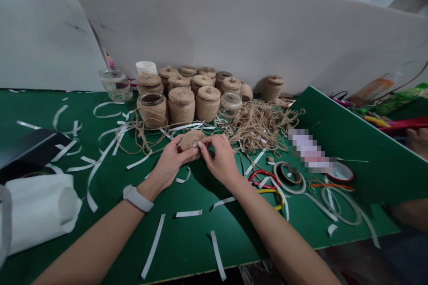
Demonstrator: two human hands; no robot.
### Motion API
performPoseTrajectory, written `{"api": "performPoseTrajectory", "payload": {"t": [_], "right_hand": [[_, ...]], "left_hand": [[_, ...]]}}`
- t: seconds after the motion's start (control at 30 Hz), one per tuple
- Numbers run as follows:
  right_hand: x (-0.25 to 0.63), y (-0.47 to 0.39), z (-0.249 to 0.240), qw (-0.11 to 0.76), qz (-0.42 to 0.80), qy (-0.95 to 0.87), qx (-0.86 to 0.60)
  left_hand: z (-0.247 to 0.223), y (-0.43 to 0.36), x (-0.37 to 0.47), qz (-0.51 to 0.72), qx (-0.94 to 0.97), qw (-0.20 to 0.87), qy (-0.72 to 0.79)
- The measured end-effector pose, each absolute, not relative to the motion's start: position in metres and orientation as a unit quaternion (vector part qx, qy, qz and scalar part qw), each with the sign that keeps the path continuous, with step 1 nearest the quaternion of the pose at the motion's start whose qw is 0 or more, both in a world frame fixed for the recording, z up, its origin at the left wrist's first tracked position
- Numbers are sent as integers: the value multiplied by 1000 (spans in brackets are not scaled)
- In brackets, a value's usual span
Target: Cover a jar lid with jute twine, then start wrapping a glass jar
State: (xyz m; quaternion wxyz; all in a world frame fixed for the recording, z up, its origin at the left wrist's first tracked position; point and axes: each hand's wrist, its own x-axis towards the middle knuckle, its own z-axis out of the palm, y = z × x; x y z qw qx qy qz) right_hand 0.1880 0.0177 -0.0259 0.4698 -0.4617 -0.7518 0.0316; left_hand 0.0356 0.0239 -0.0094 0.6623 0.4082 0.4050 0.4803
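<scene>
Between my hands, above the green table, is a round twine-wrapped lid (192,139) with coiled jute on its top. My left hand (170,162) is closed around its left side, the thumb along the near edge. My right hand (219,156) pinches at the lid's right edge, thumb and forefinger together near a small pale spot. Just beyond the hands stand several twine-wrapped jars (181,106), most with knobbed lids. A loose heap of jute twine (264,124) lies to the right of them, and strands run left behind the lid.
White paper strips (189,213) litter the green table (187,249). Scissors with red and yellow handles (264,178) and a tape roll (290,177) lie right of my forearm. A green board (354,151) stands farther right, with another person's hand (417,140) behind it. Bare glass jars (117,85) stand at back.
</scene>
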Motion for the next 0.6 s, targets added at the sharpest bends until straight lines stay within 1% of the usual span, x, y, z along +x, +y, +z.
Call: {"api": "performPoseTrajectory", "payload": {"t": [0.4,0.6], "right_hand": [[188,17,-23,445,39,-765,-463],[187,16,-24,439,39,-761,-476]], "left_hand": [[-8,23,37,483,417,657,402],[-12,24,38,487,439,629,417]]}}
